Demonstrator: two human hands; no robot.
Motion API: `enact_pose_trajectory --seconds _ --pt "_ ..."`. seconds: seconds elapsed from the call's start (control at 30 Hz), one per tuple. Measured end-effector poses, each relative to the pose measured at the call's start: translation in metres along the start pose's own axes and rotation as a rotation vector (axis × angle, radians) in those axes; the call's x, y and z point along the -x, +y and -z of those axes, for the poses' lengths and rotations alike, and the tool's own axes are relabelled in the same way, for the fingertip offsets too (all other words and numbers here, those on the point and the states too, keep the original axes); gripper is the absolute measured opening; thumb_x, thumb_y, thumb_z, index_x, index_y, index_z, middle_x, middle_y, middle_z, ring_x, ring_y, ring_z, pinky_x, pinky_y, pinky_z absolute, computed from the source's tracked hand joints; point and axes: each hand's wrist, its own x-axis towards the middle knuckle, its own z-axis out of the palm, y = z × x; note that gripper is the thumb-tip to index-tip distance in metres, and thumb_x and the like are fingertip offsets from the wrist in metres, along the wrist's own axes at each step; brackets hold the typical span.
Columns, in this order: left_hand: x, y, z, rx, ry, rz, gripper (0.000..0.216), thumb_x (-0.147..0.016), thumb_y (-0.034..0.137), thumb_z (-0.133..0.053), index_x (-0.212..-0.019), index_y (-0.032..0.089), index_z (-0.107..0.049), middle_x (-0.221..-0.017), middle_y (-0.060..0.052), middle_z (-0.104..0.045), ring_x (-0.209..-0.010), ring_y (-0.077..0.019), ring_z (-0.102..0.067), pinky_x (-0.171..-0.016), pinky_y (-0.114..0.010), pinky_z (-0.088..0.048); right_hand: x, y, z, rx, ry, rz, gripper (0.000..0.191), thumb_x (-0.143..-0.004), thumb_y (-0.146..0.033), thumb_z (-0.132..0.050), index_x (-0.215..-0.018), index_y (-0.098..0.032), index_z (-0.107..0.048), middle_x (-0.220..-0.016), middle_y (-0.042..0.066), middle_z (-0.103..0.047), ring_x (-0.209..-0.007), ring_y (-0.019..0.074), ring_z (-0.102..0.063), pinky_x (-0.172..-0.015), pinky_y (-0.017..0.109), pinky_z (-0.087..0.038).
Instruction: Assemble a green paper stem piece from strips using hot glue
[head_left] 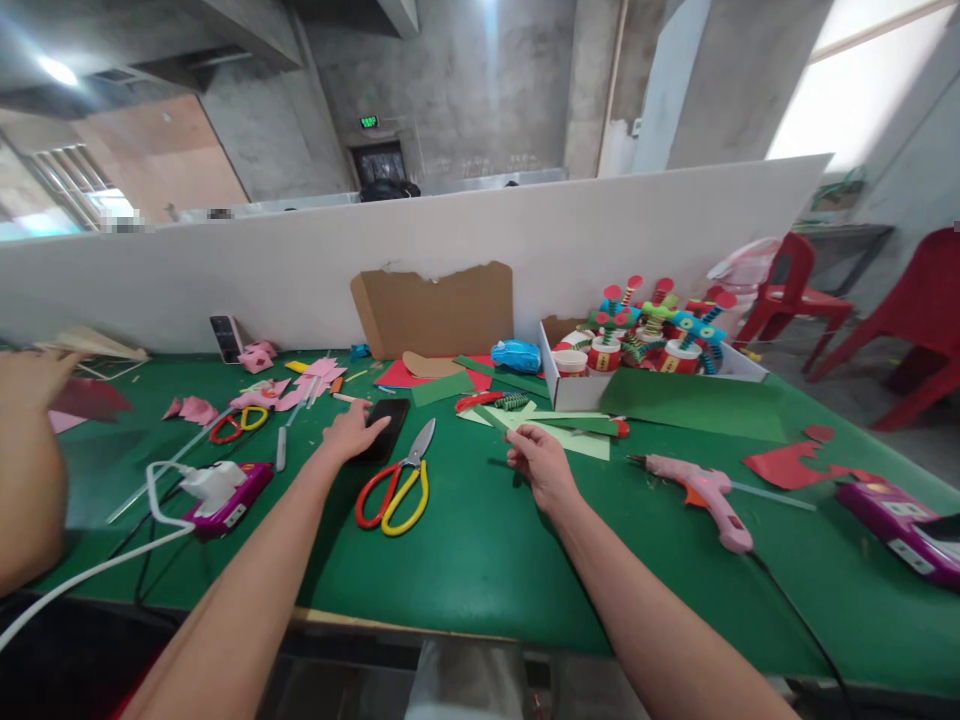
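Note:
My left hand (352,432) reaches to a black phone (391,412) lying on the green table. Its fingers are apart, and the thumb stretches over the phone's surface. Between the thumb and fingers of my right hand (541,462) is a narrow green paper strip (491,417), pinched near one end. Scissors (409,478) with one red and one yellow handle lie between my arms, blades pointing away. Just beyond the right hand are pale green paper sheets (589,443) and a red-handled tool (480,400) beside a folded green paper spring (511,401).
To the right lie a pink glue gun (694,480), red paper scraps (787,464) and a purple power strip (900,525). A white box (581,393) holds several paper figures. At left are another power strip (236,500), smaller scissors (238,424) and another person's arm (30,480).

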Motion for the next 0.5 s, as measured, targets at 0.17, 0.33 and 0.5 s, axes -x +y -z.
enact_pose_trajectory --seconds 0.17,0.33,0.5 --pt "0.045 -0.043 0.011 0.113 0.068 -0.355 0.041 -0.086 0.057 -0.037 -0.104 0.024 -0.055 -0.118 -0.011 -0.067 -0.119 -0.0286 -0.058 -0.101 -0.044 -0.042 0.003 0.003 -0.005 0.002 -0.039 -0.037 0.031 -0.054 -0.031 -0.084 -0.067 -0.019 -0.058 -0.066 -0.001 -0.067 -0.048 0.0064 -0.053 -0.047 0.019 -0.045" --pt "0.061 -0.034 0.014 0.133 0.024 -0.454 0.041 -0.09 0.056 -0.032 -0.093 0.024 -0.058 -0.112 -0.009 -0.068 -0.114 -0.0284 -0.059 -0.099 -0.042 -0.042 0.006 0.005 -0.007 0.021 -0.07 -0.056 0.031 -0.054 -0.031 -0.084 -0.066 -0.019 -0.058 -0.067 0.0 -0.068 -0.047 0.0053 -0.052 -0.047 0.018 -0.045" --pt "0.027 -0.013 0.007 0.149 0.038 -0.271 0.044 -0.089 0.057 -0.029 -0.094 0.023 -0.057 -0.103 -0.01 -0.069 -0.104 -0.03 -0.062 -0.095 -0.045 -0.044 0.007 0.0 -0.003 0.037 -0.036 -0.068 0.033 -0.052 -0.031 -0.085 -0.065 -0.019 -0.058 -0.066 -0.001 -0.067 -0.047 0.0058 -0.052 -0.047 0.019 -0.046"
